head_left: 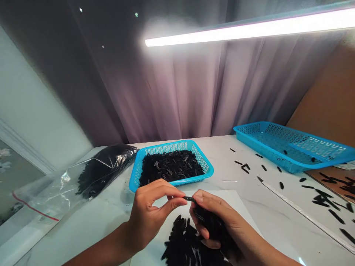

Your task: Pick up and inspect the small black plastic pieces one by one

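Note:
Between my hands is a small, slim black strip (pixel 189 198) with light dots along it. My left hand (pixel 149 210) pinches one end of it between thumb and fingertip. At the other end, the thumb and forefinger of my right hand (pixel 222 212) grip it. The curled fingers of my right hand also hold a bunch of black strips (pixel 209 221) in the palm. Directly below lies a pile of similar black strips (pixel 188 247), on a white sheet (pixel 242 207). What exactly the strips are I cannot make out.
A blue basket (pixel 210 171) full of black strips stands behind my hands. Left of it lies a clear plastic bag (pixel 66 184) of black pieces. A second blue basket (pixel 294 164), scattered strips (pixel 321 197) and a thin white pointed tool (pixel 294 205) are on the right.

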{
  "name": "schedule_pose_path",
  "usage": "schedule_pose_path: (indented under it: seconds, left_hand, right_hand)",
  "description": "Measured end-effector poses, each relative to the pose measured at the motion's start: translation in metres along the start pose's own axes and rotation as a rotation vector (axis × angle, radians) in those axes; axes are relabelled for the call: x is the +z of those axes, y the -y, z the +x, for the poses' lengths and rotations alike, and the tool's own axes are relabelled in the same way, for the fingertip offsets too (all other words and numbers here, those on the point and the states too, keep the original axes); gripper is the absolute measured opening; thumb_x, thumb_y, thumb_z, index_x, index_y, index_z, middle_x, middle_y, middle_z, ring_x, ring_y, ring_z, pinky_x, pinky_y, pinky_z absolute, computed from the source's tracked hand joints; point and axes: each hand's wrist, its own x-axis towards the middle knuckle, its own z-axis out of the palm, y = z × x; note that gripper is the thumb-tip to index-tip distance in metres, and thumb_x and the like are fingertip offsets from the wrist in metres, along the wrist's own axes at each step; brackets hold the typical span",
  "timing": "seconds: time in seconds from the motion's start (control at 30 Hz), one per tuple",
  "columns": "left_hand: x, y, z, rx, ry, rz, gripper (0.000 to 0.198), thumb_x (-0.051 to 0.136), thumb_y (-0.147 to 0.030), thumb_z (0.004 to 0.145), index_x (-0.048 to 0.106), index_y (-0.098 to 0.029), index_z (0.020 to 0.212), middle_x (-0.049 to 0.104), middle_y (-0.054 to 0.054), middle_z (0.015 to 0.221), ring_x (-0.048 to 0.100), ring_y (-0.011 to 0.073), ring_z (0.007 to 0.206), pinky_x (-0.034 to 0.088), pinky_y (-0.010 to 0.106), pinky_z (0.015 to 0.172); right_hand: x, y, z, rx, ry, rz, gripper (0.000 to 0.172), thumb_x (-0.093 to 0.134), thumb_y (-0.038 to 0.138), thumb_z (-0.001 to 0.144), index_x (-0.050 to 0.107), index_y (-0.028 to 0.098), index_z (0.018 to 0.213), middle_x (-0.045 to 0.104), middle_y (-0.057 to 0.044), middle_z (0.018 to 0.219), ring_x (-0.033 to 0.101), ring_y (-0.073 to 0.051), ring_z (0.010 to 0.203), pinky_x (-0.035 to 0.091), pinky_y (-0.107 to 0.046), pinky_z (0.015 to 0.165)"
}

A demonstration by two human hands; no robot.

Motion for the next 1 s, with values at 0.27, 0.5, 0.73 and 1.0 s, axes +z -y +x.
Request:
schedule_pose_path:
  seconds: [0.27,0.5,0.73,1.0]
  left_hand:
    - [-0.005,0.002,0.004,0.195,-0.041,0.163,0.009,0.076,-0.013,0.083,0.071,-0.018,0.089,0.074,-0.001,0.077,0.066,0.012,0.069,0.054,0.024,0.065]
    - [-0.008,0.017,0.014,-0.092,0.034,0.326,0.038,0.066,-0.025,0.091,0.061,-0.023,0.129,0.07,0.007,0.116,0.064,0.023,0.106,0.055,0.036,0.083]
    - [0.007,-0.012,0.004,-0.111,0.135,-0.006,0.003,0.073,-0.021,0.087,0.076,-0.022,0.088,0.076,0.002,0.083,0.068,0.0169,0.078,0.054,0.031,0.075]
    - [0.001,-0.003,0.004,-0.095,0.054,0.053,0.005,0.074,-0.017,0.085,0.074,-0.022,0.086,0.076,0.001,0.084,0.067,0.0156,0.079,0.054,0.029,0.073]
  right_hand:
    - [0.006,0.001,-0.006,-0.054,-0.065,-0.024,0.036,0.072,0.048,0.079,0.055,0.018,0.068,0.053,0.002,0.057,0.034,-0.006,0.047,0.017,-0.019,0.043]
    - [0.005,0.001,-0.005,-0.006,-0.088,-0.056,0.04,0.075,0.053,0.075,0.058,0.018,0.071,0.055,0.0,0.063,0.04,-0.008,0.05,0.021,-0.02,0.045]
    - [0.005,-0.005,-0.002,-0.059,-0.12,-0.081,0.039,0.072,0.054,0.077,0.06,0.018,0.071,0.049,0.002,0.056,0.033,-0.009,0.05,0.018,-0.022,0.046]
    - [0.005,0.001,-0.006,-0.051,-0.116,-0.082,0.037,0.077,0.051,0.072,0.059,0.019,0.068,0.047,0.003,0.055,0.031,-0.008,0.048,0.015,-0.023,0.045]
